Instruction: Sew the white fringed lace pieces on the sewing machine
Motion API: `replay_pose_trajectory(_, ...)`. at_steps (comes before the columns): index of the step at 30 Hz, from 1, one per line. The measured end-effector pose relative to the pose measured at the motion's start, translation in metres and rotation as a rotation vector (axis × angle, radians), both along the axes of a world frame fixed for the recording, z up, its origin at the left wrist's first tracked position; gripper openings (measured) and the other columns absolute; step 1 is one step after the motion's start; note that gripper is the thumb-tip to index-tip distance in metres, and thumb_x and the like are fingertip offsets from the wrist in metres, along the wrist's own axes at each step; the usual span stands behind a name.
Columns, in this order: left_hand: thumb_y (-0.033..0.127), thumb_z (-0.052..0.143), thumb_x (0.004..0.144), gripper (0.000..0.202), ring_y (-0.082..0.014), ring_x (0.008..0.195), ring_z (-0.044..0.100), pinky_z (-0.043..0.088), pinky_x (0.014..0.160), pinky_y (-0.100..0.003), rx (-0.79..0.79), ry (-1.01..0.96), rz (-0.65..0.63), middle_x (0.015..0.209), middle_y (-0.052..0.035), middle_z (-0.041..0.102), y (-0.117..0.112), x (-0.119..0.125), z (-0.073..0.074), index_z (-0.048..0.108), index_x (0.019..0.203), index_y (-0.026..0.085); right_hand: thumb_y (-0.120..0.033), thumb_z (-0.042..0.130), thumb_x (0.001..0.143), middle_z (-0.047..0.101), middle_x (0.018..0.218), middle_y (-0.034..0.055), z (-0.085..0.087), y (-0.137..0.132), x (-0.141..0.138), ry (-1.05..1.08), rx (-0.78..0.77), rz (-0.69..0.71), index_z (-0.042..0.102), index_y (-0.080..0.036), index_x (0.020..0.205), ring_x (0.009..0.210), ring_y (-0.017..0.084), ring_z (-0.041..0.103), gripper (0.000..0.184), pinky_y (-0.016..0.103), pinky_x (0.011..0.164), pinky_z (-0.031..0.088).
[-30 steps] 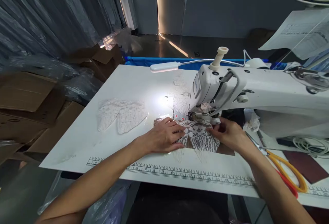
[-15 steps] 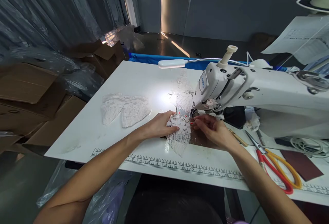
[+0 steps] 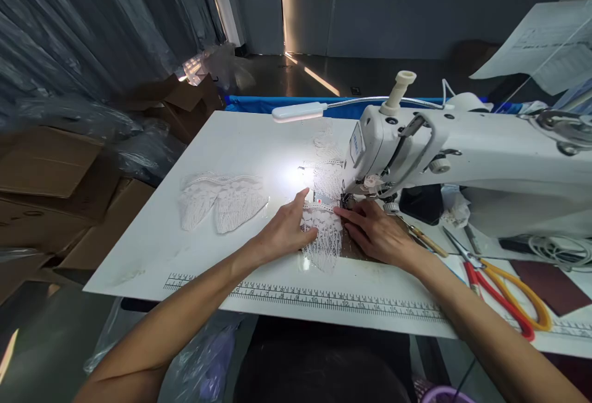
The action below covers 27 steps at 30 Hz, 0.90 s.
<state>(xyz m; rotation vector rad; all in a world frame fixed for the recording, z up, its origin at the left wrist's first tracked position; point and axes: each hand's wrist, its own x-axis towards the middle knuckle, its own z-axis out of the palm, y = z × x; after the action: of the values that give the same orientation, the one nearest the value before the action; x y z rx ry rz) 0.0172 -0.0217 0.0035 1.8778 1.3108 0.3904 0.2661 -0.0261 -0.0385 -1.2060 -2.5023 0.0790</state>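
A strip of white lace fabric lies at the needle end of the white sewing machine, its upper part running on behind the needle. My left hand rests on the lace's left edge, thumb and index finger spread apart. From the right, my right hand reaches in flat, index fingertip touching the lace band just in front of the presser foot. Its other fingers are partly hidden under the machine head. A small red mark shows beside the lace band. Another white lace piece lies apart on the left.
Red-and-yellow-handled scissors and a dark red square lie at the right. A lamp shines over the white table, with a printed ruler along its front edge. Cardboard boxes stand at the left.
My right hand has gone from a pinch beside the needle to lying flatter, index finger stretched onto the lace. The left index finger has lifted away from its thumb. The view has shifted slightly.
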Motion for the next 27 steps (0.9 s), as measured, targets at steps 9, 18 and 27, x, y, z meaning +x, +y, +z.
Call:
replay_pose_trajectory(9,0.038,0.068,0.077,0.091,-0.0218,0.080,0.063,0.047,0.065,-0.030,-0.075,0.055,0.058,0.096,-0.0077,0.067,0.009,-0.003,0.001,0.024,0.153,0.013,-0.032,0.036,0.102,0.058,0.101,0.0145,-0.009,-0.001,-0.002,0.021,0.081,-0.006,0.062,-0.020,0.130,0.089,0.026,0.054,0.040,0.041,0.077,0.048)
replay_pose_trajectory(18,0.040,0.066,0.080,0.086,-0.0214,0.081,0.062,0.047,0.065,-0.030,-0.078,0.112,0.035,0.102,-0.0089,0.066,0.010,-0.001,0.009,0.027,0.151,0.013,-0.030,0.042,0.099,0.056,0.112,0.0157,-0.010,-0.008,-0.008,-0.025,0.017,-0.113,0.058,-0.023,0.135,0.095,0.028,0.050,0.040,0.046,0.085,0.045)
replay_pose_trajectory(27,0.050,0.062,0.086,0.078,-0.0218,0.078,0.060,0.047,0.064,-0.032,-0.033,0.151,0.036,0.090,-0.0064,0.062,0.014,-0.004,0.004,0.034,0.148,0.013,-0.026,0.046,0.098,0.061,0.106,0.0106,-0.002,-0.018,0.004,0.236,-0.138,-0.013,0.065,-0.028,0.128,0.096,0.025,0.054,0.035,0.046,0.090,0.047)
